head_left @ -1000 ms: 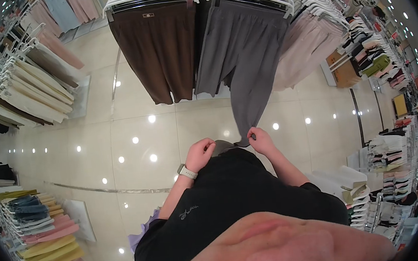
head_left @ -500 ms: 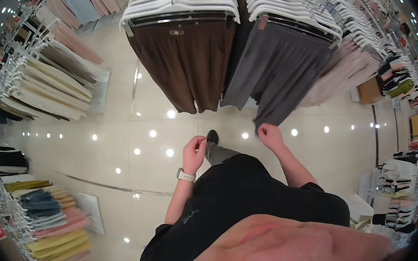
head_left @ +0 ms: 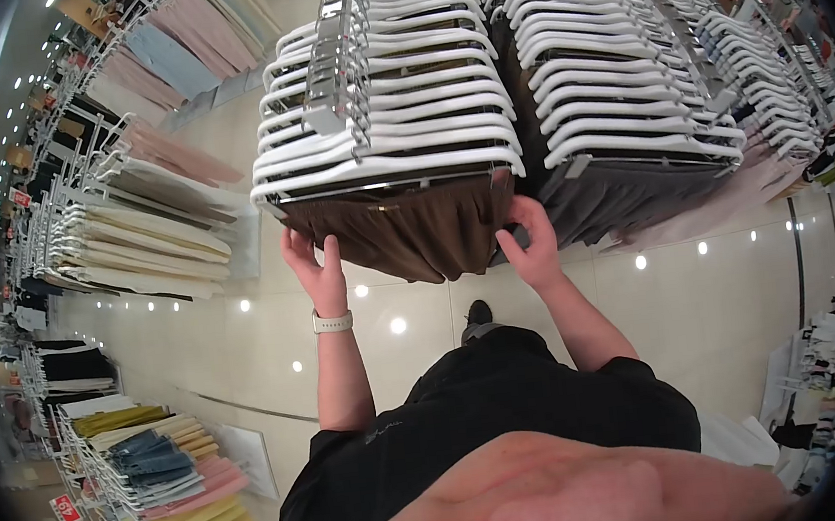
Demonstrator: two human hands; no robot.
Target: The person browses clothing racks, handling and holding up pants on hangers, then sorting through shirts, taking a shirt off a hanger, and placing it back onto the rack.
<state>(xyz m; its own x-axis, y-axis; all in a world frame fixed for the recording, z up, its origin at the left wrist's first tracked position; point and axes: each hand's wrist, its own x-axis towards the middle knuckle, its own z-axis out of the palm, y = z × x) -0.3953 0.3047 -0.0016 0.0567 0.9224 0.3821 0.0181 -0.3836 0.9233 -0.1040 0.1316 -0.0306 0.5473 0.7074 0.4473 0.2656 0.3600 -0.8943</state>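
The black shirt (head_left: 492, 404) is nearest. The left hand (head_left: 318, 275), watch (head_left: 333, 321) at its wrist, is open at the left edge of the brown trousers (head_left: 415, 236); the right hand (head_left: 535, 247) is open at their right edge. Firm contact cannot be confirmed. The trousers hang below white hangers (head_left: 329, 174), beside grey trousers (head_left: 622, 196).
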